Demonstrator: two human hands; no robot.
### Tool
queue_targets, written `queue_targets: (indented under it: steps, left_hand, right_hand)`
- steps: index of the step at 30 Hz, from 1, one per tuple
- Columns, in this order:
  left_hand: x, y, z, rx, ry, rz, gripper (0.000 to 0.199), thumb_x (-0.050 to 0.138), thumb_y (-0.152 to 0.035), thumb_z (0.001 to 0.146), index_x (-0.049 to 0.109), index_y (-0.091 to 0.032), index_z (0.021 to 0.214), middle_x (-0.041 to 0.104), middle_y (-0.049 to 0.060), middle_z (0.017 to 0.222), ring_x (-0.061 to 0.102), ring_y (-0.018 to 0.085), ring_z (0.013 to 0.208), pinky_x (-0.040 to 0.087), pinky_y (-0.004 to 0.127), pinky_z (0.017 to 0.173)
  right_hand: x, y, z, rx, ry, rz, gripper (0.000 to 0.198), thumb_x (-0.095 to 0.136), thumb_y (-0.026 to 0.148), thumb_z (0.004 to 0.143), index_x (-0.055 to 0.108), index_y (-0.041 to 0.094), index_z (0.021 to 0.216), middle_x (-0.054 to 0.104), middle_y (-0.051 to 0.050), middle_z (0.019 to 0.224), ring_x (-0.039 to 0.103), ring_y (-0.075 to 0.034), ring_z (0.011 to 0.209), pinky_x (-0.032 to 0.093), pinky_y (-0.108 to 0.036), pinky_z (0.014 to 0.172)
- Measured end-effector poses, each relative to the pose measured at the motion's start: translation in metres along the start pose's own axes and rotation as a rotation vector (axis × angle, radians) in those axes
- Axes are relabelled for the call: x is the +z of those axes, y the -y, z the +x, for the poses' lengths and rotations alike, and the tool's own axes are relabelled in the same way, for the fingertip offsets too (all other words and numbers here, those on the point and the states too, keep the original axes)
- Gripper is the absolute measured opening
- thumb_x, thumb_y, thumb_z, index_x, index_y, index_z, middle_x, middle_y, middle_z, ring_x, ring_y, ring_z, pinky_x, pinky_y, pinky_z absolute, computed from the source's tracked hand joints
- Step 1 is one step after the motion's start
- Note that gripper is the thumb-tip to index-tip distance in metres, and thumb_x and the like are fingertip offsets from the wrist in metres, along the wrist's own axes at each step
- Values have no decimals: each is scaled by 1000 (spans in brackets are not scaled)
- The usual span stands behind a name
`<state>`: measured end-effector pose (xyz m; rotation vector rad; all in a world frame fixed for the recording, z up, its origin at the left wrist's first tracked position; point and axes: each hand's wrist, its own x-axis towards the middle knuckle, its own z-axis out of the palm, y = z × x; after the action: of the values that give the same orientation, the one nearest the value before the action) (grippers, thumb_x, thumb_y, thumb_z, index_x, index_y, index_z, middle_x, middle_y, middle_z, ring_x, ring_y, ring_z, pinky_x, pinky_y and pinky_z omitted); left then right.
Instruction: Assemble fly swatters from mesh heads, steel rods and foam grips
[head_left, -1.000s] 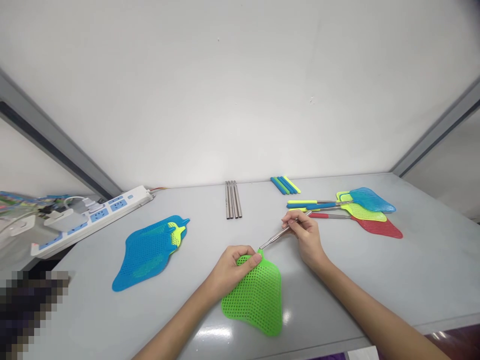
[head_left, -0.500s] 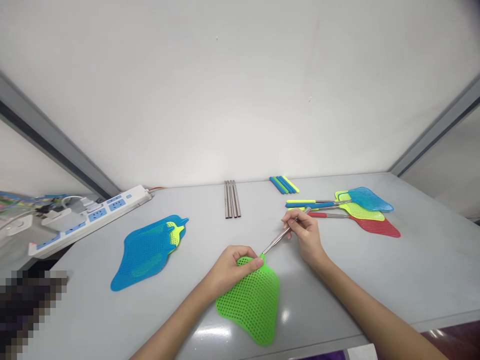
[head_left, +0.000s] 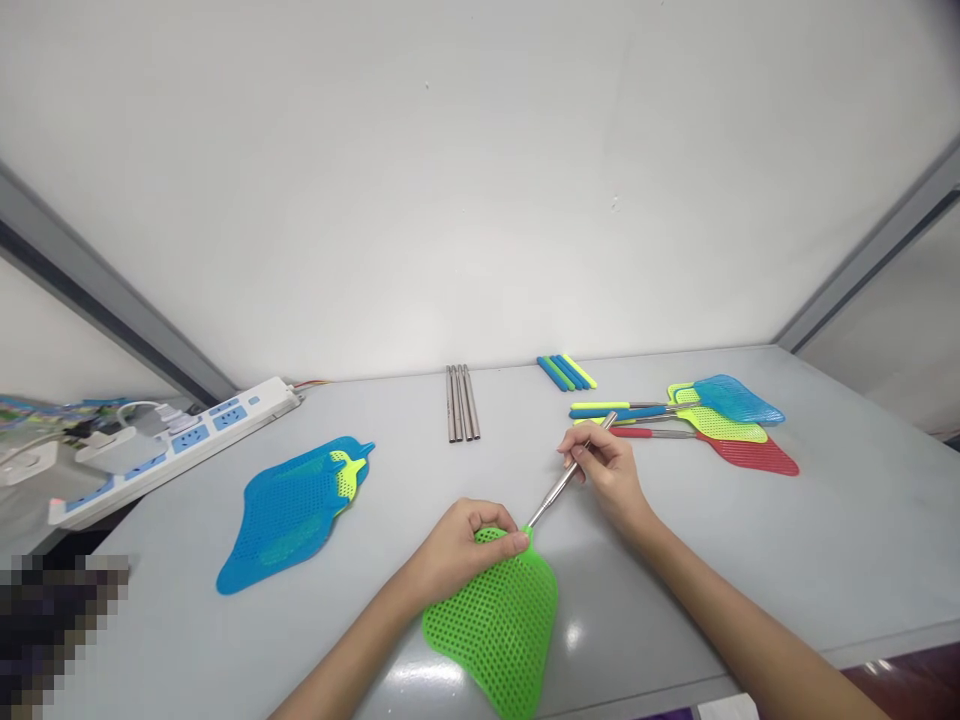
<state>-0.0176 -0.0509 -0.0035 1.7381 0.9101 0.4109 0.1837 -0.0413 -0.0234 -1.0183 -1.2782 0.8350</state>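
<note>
The grey counter point(head_left: 405, 470) carries everything before me. Along its left edge, up to the back left corner, runs a white power strip point(head_left: 262, 398); its sockets take white plugs point(head_left: 174, 417), partly blurred, so I give no count of them.

Near the right edge, towards the back right corner, I count four assembled swatters point(head_left: 731, 425), overlapping: one blue head, two yellow-green and one red, all handles pointing left. Nearer the left edge lies a stack of loose swatter heads point(head_left: 285, 510), blue with yellow-green between; I see at least two blue and one yellow-green, but the overlap hides the exact number.

One green swatter head point(head_left: 502, 625) is at the middle of the front edge, its neck pointing to the back edge. My left hand point(head_left: 465, 550) has it: the thumb presses on top just beside the neck, the fingers curled in close, their undersides hidden. My right hand point(head_left: 611, 475) is nearly closed, thumb and fingers pinching one metal rod point(head_left: 556, 490) tilted between us. The rod's lower end meets the green neck; I cannot tell how deep it sits. Its upper end sticks out past my fingers.

By the middle of the back edge lie four more rods point(head_left: 472, 405), side by side. Right of them are five short coloured grips point(head_left: 566, 373): three blue, one green, one yellow.
</note>
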Motion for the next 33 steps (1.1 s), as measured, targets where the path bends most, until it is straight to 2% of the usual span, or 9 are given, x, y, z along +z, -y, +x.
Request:
queue_targets:
  steps: [8,17,33]
  left_hand:
    - [0,-2,0,7,26,-12,26,51,-38,72,60,-14,67,56,-1,63,50,10,62,37,19,61]
    - [-4,-1,-2,-20,111,50,32,51,-43,71,61,-14,66,57,-1,61,51,11,61,37,20,58]
    - [-3,-2,-2,-11,94,32,33,50,-44,71,60,-14,64,55,-1,60,49,10,59,36,19,56]
  right_hand:
    - [-1,0,0,32,32,22,14,46,14,71,58,18,67,48,0,61,44,-10,49,32,-23,40]
    - [4,1,0,126,105,42,12,47,15,68,57,17,65,49,0,55,43,-9,43,33,-23,38]
    - [7,5,-1,175,132,87,11,48,18,68,58,17,63,52,0,54,46,-10,43,36,-23,39]
